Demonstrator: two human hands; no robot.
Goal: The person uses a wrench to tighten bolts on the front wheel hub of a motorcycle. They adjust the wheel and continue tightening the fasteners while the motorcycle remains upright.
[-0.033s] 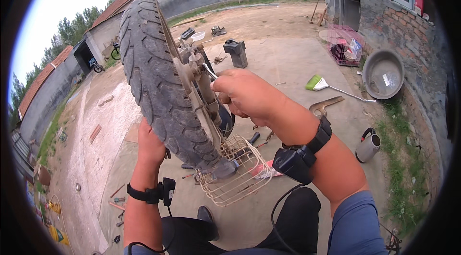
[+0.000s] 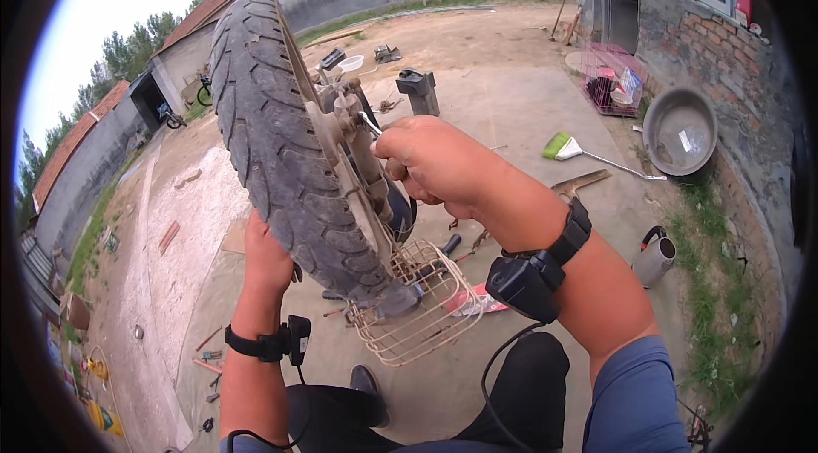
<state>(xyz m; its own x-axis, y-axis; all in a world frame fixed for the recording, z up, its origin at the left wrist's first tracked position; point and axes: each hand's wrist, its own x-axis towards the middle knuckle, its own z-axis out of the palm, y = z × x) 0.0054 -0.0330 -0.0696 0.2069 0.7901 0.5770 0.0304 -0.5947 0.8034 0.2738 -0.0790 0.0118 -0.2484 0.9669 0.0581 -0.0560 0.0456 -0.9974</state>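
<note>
A worn black tyre stands upright before me, on a wheel with a dusty hub and fork area on its right side. My right hand is closed around a shiny metal wrench, whose far end meets the hub area. Most of the wrench is hidden inside the fist. On the tyre's left, low down, is my left hand; its fingers are out of sight behind the tyre. A pale wire basket sits below the wheel, close to my knees.
Loose tools lie on the ground at left. A broom, a large grey basin, a pink wire cage and a metal kettle-like jug stand to the right. A dark box-shaped container is beyond the wheel.
My right hand and forearm have shifted slightly up, with the wrench still at the hub. The left hand and the wheel look almost unchanged.
</note>
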